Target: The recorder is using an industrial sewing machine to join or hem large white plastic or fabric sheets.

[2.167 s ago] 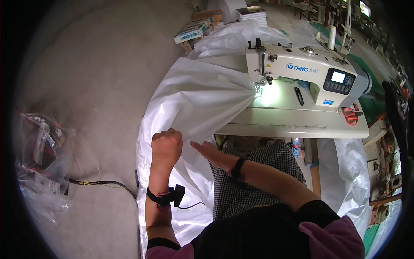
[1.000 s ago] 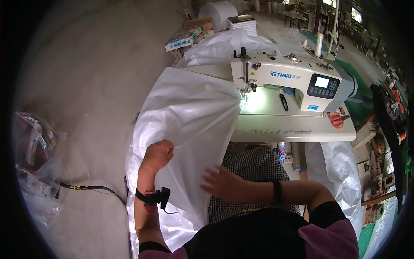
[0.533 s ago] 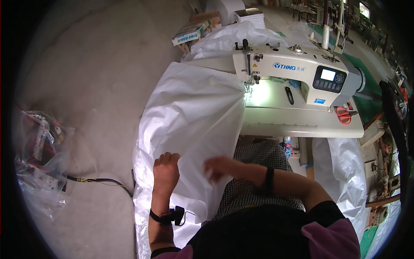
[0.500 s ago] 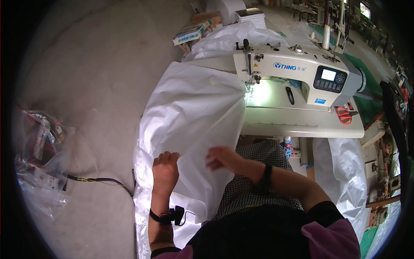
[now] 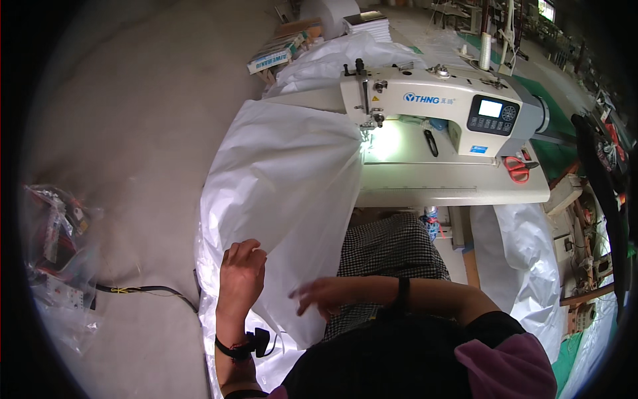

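Note:
A large white plastic-like sheet hangs from the sewing machine down over my lap, its upper corner under the lit needle area. Over the sheet's lower left part is my left hand, its fingers loosely bent and slightly apart, with nothing visible in them. My right hand hovers by the sheet's lower right side, near the checked cloth on my lap. It is a little blurred, its fingers apart and holding nothing. Both wrists wear black bands.
On the machine table lie a black-handled tool and red scissors. Boxes and stacked books stand behind. Plastic bags and a black cable lie on the left floor. More white sheeting hangs at right.
My right hand has moved down and slightly left, toward my body. My left hand has loosened from a more bunched shape. The whole view has shifted slightly.

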`<state>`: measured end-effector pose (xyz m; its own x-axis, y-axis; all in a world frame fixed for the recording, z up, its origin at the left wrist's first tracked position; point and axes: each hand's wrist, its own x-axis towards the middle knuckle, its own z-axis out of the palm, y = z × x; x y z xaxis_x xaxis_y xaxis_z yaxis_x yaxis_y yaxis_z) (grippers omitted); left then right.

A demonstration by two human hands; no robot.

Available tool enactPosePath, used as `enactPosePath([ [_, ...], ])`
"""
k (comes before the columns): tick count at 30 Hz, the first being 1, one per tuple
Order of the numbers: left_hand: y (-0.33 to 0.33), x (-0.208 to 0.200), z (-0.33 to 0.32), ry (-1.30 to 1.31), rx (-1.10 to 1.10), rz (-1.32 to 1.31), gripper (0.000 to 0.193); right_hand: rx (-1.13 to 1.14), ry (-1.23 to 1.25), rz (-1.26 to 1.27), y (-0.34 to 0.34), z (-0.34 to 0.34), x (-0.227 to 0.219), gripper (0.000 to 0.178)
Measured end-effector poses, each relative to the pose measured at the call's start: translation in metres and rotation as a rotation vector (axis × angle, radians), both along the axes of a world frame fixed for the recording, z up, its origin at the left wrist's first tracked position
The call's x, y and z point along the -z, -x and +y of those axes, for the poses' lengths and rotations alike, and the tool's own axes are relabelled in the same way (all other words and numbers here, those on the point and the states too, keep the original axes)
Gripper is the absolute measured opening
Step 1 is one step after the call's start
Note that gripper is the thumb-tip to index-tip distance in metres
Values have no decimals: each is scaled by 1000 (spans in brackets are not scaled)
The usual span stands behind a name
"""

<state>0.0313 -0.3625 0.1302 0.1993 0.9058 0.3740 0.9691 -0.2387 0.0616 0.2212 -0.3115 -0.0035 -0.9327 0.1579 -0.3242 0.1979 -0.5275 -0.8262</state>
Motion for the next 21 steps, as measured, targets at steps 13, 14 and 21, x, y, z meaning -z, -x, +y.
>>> enactPosePath([
  [13, -31, 59, -3, 535, 346, -551, 9, 282, -271, 13, 6, -20, 28, 24],
  [14, -28, 67, -1, 542, 314, -556, 16, 312, -360, -55, 6, -21, 29, 25],
  [21, -51, 106, 11, 681, -23, -786, 65, 396, -728, -20, -6, -23, 41, 26],
])
